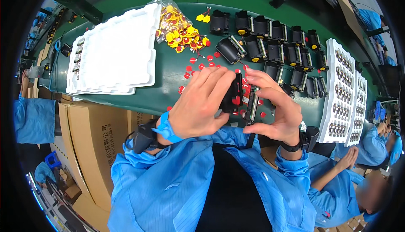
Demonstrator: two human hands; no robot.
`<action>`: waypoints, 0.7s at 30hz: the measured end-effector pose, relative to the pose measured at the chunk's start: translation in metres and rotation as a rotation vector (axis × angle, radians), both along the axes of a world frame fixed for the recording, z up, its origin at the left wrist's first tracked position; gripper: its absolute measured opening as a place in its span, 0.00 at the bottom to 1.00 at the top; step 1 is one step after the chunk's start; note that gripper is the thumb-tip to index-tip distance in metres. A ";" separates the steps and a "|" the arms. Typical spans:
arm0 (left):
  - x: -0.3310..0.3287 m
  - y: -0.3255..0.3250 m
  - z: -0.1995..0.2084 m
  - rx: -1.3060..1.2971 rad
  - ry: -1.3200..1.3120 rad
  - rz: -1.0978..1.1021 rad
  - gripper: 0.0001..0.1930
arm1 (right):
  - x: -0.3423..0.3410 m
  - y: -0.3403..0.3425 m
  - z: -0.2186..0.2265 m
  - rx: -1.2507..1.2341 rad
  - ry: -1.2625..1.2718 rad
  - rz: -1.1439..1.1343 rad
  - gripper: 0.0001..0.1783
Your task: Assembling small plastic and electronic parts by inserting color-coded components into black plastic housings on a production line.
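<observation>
Black housing [238, 89] held between 2 hands [198, 107].

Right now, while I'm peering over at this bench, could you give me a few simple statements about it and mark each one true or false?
1. Both hands are empty. False: the left hand and the right hand grip black hardware.
2. Yellow pieces lie to the left of the rows of black housings. True.
3. The red discs are in one neat stack. False: they lie scattered on the green table.
4. A large cardboard box stands at the person's left. True.
5. White trays appear only on the right. False: there are white trays on the left too.
</observation>
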State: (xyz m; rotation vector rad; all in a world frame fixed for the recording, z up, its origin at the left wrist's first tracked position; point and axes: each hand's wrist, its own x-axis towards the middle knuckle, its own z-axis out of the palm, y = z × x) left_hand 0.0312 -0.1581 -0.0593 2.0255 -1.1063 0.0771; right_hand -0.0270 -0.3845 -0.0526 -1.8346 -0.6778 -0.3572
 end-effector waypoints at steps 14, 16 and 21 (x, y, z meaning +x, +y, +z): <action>0.002 0.003 0.028 0.020 -0.037 -0.176 0.43 | -0.004 -0.005 0.010 0.003 -0.012 0.048 0.37; 0.001 0.003 0.032 0.019 -0.042 -0.190 0.43 | -0.003 -0.007 0.009 -0.056 0.006 0.037 0.37; 0.003 0.002 0.031 0.006 -0.100 -0.197 0.43 | -0.002 -0.006 0.013 -0.149 0.052 0.055 0.35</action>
